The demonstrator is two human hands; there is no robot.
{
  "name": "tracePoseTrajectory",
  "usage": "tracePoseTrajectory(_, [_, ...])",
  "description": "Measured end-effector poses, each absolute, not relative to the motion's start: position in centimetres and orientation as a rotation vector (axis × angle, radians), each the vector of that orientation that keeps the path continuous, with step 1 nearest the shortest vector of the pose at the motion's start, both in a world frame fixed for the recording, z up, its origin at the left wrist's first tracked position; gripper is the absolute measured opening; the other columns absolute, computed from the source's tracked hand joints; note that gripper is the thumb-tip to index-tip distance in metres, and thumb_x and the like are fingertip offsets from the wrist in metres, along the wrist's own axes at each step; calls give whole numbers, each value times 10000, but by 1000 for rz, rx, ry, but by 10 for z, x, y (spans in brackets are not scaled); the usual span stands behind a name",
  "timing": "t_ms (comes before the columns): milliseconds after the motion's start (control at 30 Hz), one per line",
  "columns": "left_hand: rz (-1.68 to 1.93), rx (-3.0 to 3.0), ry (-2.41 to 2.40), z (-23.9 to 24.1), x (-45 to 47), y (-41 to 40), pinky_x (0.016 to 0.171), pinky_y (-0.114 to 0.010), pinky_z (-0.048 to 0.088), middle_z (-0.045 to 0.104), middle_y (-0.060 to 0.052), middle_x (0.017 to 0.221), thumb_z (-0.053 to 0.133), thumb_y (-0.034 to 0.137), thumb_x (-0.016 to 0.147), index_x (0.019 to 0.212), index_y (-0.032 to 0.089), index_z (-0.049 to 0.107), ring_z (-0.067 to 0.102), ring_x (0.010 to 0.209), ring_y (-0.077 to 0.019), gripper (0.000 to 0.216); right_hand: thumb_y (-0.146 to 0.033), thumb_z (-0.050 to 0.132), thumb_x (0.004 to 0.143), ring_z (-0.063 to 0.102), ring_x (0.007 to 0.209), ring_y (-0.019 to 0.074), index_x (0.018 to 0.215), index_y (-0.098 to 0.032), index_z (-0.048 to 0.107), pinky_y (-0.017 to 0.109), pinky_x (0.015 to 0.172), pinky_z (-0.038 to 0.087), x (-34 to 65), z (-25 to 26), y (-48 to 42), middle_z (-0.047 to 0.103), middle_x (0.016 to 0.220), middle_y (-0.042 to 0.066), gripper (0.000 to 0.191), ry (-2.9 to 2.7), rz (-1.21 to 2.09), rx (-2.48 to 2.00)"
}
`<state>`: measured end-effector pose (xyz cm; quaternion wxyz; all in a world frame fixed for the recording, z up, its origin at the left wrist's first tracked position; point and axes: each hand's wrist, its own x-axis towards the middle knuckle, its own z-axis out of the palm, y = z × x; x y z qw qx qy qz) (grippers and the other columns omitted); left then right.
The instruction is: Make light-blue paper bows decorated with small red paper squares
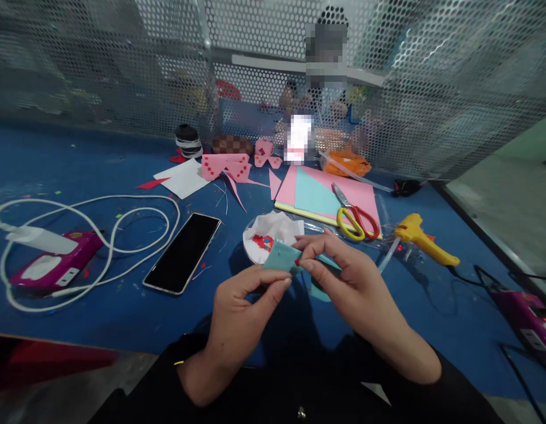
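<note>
Between thumb and fingers, my left hand grips the left side of a folded teal paper bow. My right hand is closed in a pinch on a small red paper piece, pressed against the middle of the bow. Part of the bow's right side and a lower teal strip show behind my right fingers. Just beyond the bow stands a bowl lined with white paper, with small red and blue bits inside.
Scissors lie on pink and teal paper sheets. To the right is a yellow glue gun with its cord. A phone, white cable and purple power strip lie left. Pink paper bows sit before the perforated metal screen.
</note>
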<state>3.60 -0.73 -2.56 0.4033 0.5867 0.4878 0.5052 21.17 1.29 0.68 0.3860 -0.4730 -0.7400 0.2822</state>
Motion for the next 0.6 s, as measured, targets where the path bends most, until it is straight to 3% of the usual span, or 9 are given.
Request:
tracePoseTrajectory(133, [1227, 1483, 1210, -26, 34, -8, 667, -224, 536, 774, 5, 784, 704, 172, 823, 808, 236, 788, 696, 725, -139, 107, -239, 543, 925, 684, 914, 184, 840, -242, 574, 560, 1131, 304, 211, 6, 14, 703, 866, -11, 91, -1896, 784, -1217])
tracePoseTrajectory(333, [1299, 1411, 1285, -24, 32, -10, 677, -222, 539, 705, -34, 1002, 722, 217, 800, 679, 190, 647, 675, 803, -136, 145, -221, 550, 923, 672, 831, 149, 844, -243, 569, 549, 1154, 282, 209, 3, 13, 691, 830, -28, 84, -1909, 724, -1205])
tracePoseTrajectory(467, [1361, 1239, 1296, -23, 33, -7, 641, -225, 547, 679, 4, 911, 760, 241, 774, 831, 218, 575, 668, 760, -133, 194, -217, 546, 920, 662, 804, 143, 852, -240, 577, 548, 1140, 295, 208, 3, 13, 698, 839, -26, 78, -1935, 703, -1207])
tracePoseTrajectory(600, [1293, 1269, 1320, -22, 30, -4, 686, -245, 562, 718, -8, 928, 733, 285, 819, 1058, 232, 664, 694, 841, -161, 254, -211, 548, 921, 662, 847, 155, 850, -247, 572, 526, 1129, 303, 209, 2, 12, 695, 848, -25, 83, -1986, 683, -1207])
